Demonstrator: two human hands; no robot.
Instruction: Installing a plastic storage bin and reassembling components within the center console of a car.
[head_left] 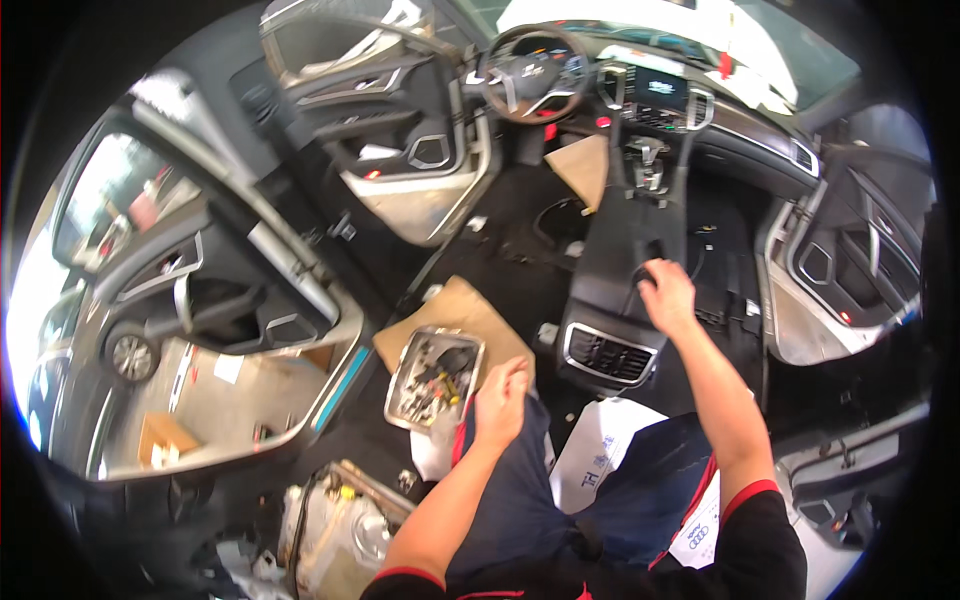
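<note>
My right hand reaches onto the rear part of the black centre console. Its fingers are curled at a small dark piece by the console's top, too blurred to name. At my left knee, my left hand is closed in a loose fist; whatever may be inside it is hidden. Close beside that hand is a metal tray of small parts and hardware, some yellow, lying on a sheet of brown cardboard. The console's rear air vent faces my knees.
The car's cabin has no front seats in place. Ahead are the steering wheel, a lit screen and the gear lever. Open doors flank the cabin. A metal part sits at lower left; white paper mats lie underfoot.
</note>
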